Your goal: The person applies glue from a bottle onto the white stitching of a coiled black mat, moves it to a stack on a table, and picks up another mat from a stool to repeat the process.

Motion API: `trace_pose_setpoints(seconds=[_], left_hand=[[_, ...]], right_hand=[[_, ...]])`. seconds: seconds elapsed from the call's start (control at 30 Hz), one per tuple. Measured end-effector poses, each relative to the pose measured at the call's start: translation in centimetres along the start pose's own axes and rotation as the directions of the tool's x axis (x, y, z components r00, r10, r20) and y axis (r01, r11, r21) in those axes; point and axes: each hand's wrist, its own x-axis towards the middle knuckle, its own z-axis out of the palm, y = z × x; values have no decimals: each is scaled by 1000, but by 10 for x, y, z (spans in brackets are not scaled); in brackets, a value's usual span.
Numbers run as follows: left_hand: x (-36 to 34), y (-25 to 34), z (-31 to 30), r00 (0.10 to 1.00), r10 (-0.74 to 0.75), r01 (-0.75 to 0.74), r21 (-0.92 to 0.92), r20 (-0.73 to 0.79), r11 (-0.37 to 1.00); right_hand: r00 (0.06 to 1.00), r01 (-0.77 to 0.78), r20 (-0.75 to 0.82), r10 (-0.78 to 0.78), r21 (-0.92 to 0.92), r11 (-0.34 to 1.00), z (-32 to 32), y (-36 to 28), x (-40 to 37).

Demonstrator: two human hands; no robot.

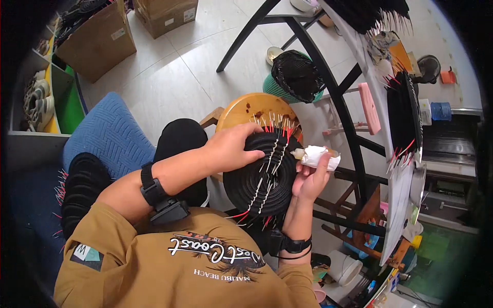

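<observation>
A round black coil, wound in tight rings, sits over my lap against a wooden stool. Rows of pale, beaded-looking strands cross its top, and red and white wire ends stick out at its far and near edges. My left hand grips the coil's upper left side, thumb on top and fingers along the far edge. In my right hand is a small squeeze bottle wrapped in white, its nozzle pointing left at the coil's right edge. The right hand's lower side is close against the coil.
More black coils with red wire ends lie on the left beside a blue chair. A green bin with a black bag stands beyond the stool. To the right rises a black-framed table holding black wire bundles. Cardboard boxes stand far left.
</observation>
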Motion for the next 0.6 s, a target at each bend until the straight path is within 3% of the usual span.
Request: trace_pose_setpoints(seconds=[0.13, 0.17, 0.2, 0.27, 0.33, 0.4, 0.47, 0.5, 0.53, 0.6], left_hand=[[4, 6, -7, 986, -131, 133, -20, 102, 991], [6, -1, -3, 994, -82, 83, -7, 75, 997], [6, -2, -3, 994, -78, 79, -4, 79, 997], [8, -2, -4, 989, -110, 109, 16, 98, 994], [10, -5, -3, 992, -93, 93, 0, 89, 996], [10, -7, -3, 991, -82, 86, -31, 108, 996], [9, -7, -2, 993, -77, 78, -8, 87, 997], [10, -8, -1, 995, -63, 65, -26, 77, 998], [10, -9, -2, 996, -50, 53, -43, 68, 998], [12, -9, -3, 991, -64, 74, -80, 114, 994]], right_hand=[[999, -52, -8, 53, 77, 996, 1, -14, -3], [998, -53, -34, 57, 114, 992, 0, -20, -3], [1000, -8, -21, 12, 168, 986, -3, -27, -1], [973, 113, -220, -62, 226, 968, 5, -56, -1], [926, 371, -212, -312, 362, 855, -6, -82, 4], [868, 443, -56, -493, 538, 717, -35, -105, 8], [798, 511, -28, -602, 562, 651, -64, -122, 12], [770, 592, -123, -626, 504, 629, -71, -128, 10], [731, 636, -97, -676, 456, 622, -81, -131, 10], [732, 662, -159, -663, 397, 636, -94, -135, 6]])
